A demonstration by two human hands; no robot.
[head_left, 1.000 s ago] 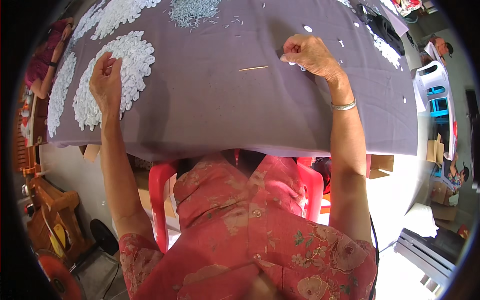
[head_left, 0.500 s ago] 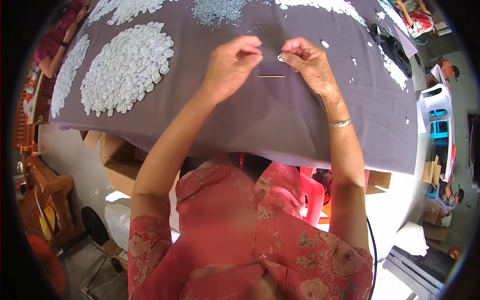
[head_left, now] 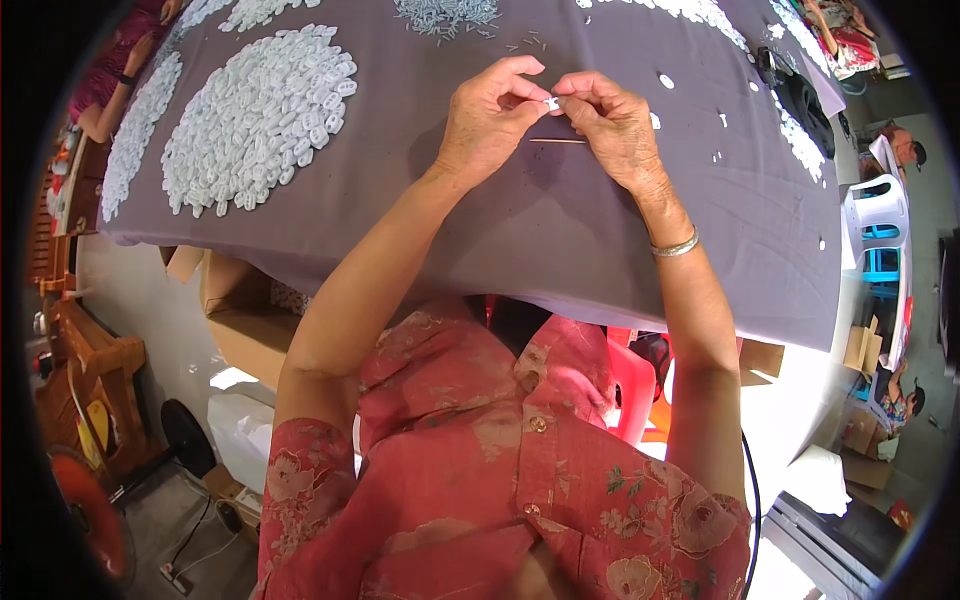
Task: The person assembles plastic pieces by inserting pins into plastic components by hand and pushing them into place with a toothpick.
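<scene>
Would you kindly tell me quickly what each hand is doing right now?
Left hand: closed, pinching the small white piece.
Right hand: closed, pinching the same piece above a thin stick.

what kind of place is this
Likely a small assembly workshop: a long table under grey cloth carries round heaps of small white plastic parts, cardboard boxes sit below, and both hands pinch one part.

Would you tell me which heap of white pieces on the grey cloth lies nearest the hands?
The large round heap just left of the left hand; the other heaps sit farther off along the cloth's edges.
</scene>
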